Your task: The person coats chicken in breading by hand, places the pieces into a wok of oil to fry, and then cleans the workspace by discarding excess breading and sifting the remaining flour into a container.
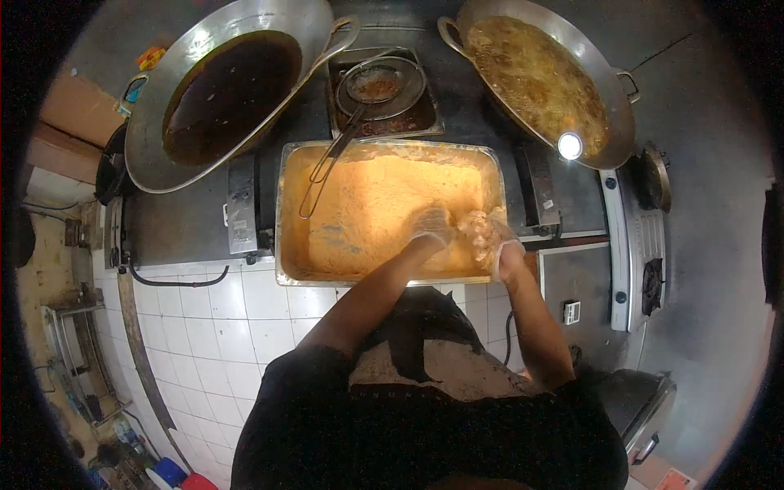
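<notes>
A large rectangular metal tray (pixel 283 237) holds a bed of pale orange, flour-like coating (pixel 367 204). My right hand (pixel 506 242), in a clear plastic glove, is closed on a lumpy, flour-coated piece of food (pixel 482 232) at the tray's right side. What food is under the coating, I cannot make out. Just left of it, my left hand (pixel 430 224), also in a clear glove, reaches down to the coating. Its fingers are blurred and partly lost against the coating, so their pose is unclear.
A wire-handled strainer (pixel 380 86) rests over a smaller pan (pixel 430 122) behind the tray, its handle (pixel 314 184) crossing the tray's back left. Two big woks flank it: dark oil at left (pixel 233 98), bubbling oil at right (pixel 539 82). A gas burner (pixel 652 286) is at right.
</notes>
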A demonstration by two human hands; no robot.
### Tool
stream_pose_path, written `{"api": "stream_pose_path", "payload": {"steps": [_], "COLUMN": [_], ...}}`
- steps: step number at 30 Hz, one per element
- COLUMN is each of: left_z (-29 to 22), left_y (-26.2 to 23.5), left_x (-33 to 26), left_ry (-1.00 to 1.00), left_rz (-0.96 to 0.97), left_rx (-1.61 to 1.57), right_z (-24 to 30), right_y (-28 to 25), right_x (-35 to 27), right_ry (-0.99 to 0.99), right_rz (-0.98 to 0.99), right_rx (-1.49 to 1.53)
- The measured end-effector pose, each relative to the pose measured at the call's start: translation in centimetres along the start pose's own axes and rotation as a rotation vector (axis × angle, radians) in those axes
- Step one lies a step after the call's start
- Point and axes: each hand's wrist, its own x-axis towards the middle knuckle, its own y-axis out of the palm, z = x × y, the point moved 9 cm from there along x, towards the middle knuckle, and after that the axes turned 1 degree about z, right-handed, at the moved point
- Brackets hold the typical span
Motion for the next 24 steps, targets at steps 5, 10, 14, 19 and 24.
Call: {"api": "stream_pose_path", "payload": {"steps": [5, 10, 14, 19, 24], "left_z": [-0.8, -0.7, -4.6, -1.6, -1.0], "left_y": [-2.8, -8.7, -13.3, -10.1, -15.9], "left_x": [-1.5, -6.3, -8.7, -8.8, -14.3], "left_ry": [0.046, 0.032, 0.219, 0.144, 0.352], "left_rz": [0.177, 0.043, -0.057, -0.148, -0.537], "left_rx": [-0.153, -0.543, -0.681, -0.873, -0.325], "right_z": [3.0, 2.7, 0.3, -1.6, -0.5], "right_y": [6.9, 8.2, 5.6, 5.9, 9.3], "right_x": [-4.0, -4.1, -1.9, 2.3, 1.6], "right_ry": [-0.075, 0.014, 0.067, 0.061, 0.007], "right_rz": [0.143, 0.139, -0.208, 0.026, 0.189], "right_rx": [0.018, 0.015, -0.228, -0.271, -0.300]}}
